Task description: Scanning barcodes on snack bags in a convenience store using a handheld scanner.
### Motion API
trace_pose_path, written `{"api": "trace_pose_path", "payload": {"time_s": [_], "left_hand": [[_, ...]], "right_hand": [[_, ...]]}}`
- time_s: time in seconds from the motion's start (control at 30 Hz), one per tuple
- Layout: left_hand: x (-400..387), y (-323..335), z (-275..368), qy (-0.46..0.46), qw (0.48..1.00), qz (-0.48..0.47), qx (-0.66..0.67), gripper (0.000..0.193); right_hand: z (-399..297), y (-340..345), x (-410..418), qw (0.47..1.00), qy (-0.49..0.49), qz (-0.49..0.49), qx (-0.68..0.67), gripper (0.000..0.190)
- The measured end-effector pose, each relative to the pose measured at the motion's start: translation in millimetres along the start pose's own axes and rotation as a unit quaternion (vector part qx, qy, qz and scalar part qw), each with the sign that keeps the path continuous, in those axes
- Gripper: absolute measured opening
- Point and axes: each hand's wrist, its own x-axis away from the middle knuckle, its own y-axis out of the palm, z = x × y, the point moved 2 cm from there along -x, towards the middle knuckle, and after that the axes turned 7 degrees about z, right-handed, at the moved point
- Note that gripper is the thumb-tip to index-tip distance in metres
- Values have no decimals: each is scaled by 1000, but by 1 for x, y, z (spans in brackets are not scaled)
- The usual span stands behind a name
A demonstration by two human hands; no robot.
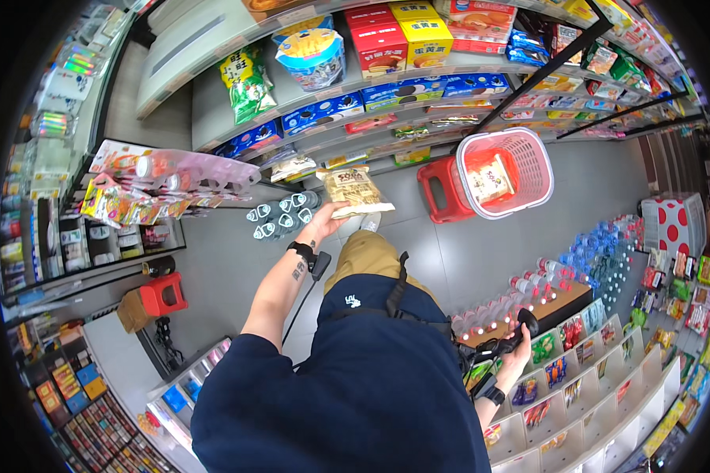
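My left hand [330, 217] grips the lower edge of a clear bag of soda crackers [355, 188], held out in front of me over the floor. Low at my right side, my right hand [516, 353] is closed around a black handheld device [522, 331], seemingly a barcode scanner, with its black cable near my waist. Ahead and to the right, a pale pink plastic basket [535, 171] rests on a red plastic stool [438, 188]. Inside the basket lies a similar cracker bag [490, 180] on something red.
Snack shelves [307, 88] curve across the front. Large water bottles [281, 216] stand on the floor by my left hand. A display rack of hanging packets [136, 201] juts in from the left. Bottled drinks [509, 295] and a sectioned snack bin [568, 390] flank my right side.
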Motion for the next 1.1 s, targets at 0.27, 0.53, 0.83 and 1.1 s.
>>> {"api": "trace_pose_path", "payload": {"time_s": [0.27, 0.53, 0.83, 1.1], "left_hand": [[-72, -16, 34, 1, 993, -9, 115, 33], [-97, -13, 73, -35, 992, 52, 113, 29], [-164, -38, 94, -25, 989, 64, 131, 34], [-230, -89, 85, 15, 977, 124, 175, 44]], "right_hand": [[21, -20, 15, 998, -16, 22, -58, 21], [41, 14, 44, 995, -48, 32, -77, 23], [46, 29, 60, 991, -58, 81, -87, 25], [60, 49, 82, 991, -64, 84, -80, 25]]}}
